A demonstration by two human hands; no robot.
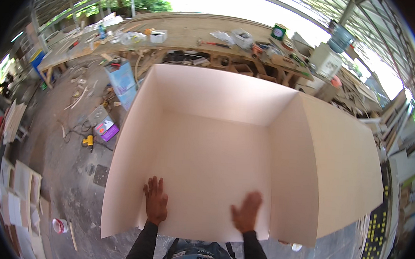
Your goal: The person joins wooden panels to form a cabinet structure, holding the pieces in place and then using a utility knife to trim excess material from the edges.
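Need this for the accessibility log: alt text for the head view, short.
Seen from above, a person's left hand and right hand press flat, fingers spread, on the bottom panel of a large pale open-topped plywood box. Beyond it stands a long cluttered workbench; a yellow power tool lies on the concrete floor at left.

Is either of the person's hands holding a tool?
No: left hand and right hand both lie flat, empty, on the pale board.

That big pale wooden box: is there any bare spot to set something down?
Yes: the box's bottom panel is bare between its side walls, beyond the left hand and right hand pressed flat on its near edge. The long workbench behind is crowded with tools, and the floor at left is littered.
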